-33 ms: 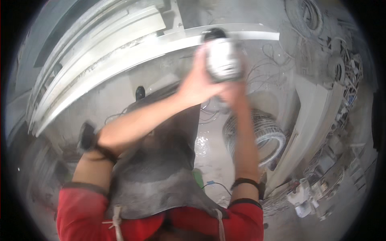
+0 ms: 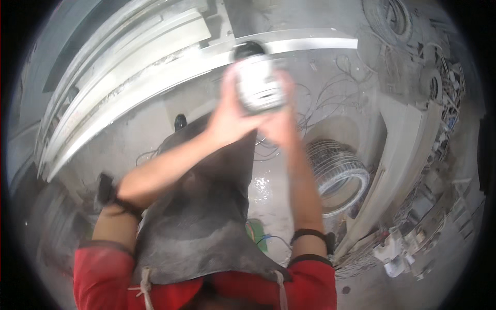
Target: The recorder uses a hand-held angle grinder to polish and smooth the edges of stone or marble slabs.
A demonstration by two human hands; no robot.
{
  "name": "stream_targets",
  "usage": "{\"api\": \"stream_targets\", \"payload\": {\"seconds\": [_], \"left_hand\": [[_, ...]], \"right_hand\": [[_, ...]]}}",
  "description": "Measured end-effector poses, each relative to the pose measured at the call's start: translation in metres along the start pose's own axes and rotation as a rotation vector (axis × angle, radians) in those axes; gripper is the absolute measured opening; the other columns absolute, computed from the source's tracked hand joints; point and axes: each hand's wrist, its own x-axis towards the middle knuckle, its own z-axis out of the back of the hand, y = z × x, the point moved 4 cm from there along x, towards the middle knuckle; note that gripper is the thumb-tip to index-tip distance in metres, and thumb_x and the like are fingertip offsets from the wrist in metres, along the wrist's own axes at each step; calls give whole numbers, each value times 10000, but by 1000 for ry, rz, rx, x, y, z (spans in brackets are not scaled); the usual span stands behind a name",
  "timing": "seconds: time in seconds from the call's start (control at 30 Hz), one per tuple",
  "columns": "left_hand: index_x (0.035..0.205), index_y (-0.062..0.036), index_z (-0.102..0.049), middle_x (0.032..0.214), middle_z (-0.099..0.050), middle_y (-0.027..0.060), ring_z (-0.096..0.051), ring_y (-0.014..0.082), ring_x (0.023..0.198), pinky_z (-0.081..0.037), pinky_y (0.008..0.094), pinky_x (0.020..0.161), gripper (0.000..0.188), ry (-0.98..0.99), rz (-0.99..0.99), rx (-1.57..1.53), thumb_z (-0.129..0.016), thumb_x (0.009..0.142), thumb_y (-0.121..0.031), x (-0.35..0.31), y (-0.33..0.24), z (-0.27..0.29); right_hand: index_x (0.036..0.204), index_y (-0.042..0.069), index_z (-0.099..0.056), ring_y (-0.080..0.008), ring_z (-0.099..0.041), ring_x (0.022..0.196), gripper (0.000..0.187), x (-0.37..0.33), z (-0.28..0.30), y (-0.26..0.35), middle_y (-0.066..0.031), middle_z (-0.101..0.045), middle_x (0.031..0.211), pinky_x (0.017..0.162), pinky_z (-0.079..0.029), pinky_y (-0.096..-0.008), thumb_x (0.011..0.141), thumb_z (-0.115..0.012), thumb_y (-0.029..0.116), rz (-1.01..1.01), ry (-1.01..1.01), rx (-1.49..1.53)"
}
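Observation:
Both my hands are wrapped round a stubby rounded power tool (image 2: 260,82), with a pale silver-white body and a black end. Motion blur hides its exact kind. My left hand (image 2: 226,116) grips its left side, fingers reaching up along the body. My right hand (image 2: 282,124) is closed on its right and lower side, with part of the fingers hidden. The black end overlaps the long white strip (image 2: 315,45); whether it touches the strip I cannot tell.
Long pale slabs or beams (image 2: 150,46) curve along the upper left. A tyre (image 2: 341,178) lies right of my right forearm, near loose cables (image 2: 330,95) and a pale block (image 2: 408,139). Another tyre (image 2: 397,20) stands at upper right. Scrap pieces (image 2: 395,253) litter the right side.
Both hands have moved left together with the power tool, along the white strip. My grip on it looks the same.

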Motion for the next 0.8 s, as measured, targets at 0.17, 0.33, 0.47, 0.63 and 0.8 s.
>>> {"api": "stream_targets", "payload": {"seconds": [0.17,0.33,0.47,0.63,0.8], "left_hand": [[1581,-133,83,1525,-280,177,-384,322,1382,-337,451,1151,1301,-316,189,74,-893,728,-236,-128,52,118],[1565,-26,0,1504,-317,214,-380,335,1398,-315,481,1168,1330,-130,-51,340,-936,667,-320,-52,50,34],[1569,-67,-103,1579,-250,273,-344,404,1446,-359,449,1168,1258,91,97,231,-927,655,-326,75,4,-117],[1573,-107,-42,1372,-511,346,-577,498,1181,-482,486,1020,1188,231,205,262,-854,726,-298,146,-28,-191],[1586,-159,-26,1202,-602,344,-635,505,1057,-508,512,964,1212,86,130,220,-853,720,-346,61,-1,-101]], "right_hand": [[1410,214,-442,-439,-656,940,781,-36,-145,19,-219,-660,1069,808,-535,-497,724,-815,234,66,188,111],[1395,70,-500,-379,-631,1170,780,-29,-65,-41,-190,-627,1298,977,-520,-424,721,-849,250,64,-89,103],[1488,0,-354,-273,-448,1357,909,-1,86,-130,-173,-407,1509,1140,-365,-430,769,-836,277,-163,-232,397],[1459,-8,-397,-249,-502,1298,704,26,187,-199,-148,-491,1443,1118,-394,-403,846,-734,78,-251,-332,169],[1473,-10,-365,-264,-478,1328,740,11,97,-121,-165,-484,1431,1131,-368,-411,849,-746,104,46,-208,-232]]}}
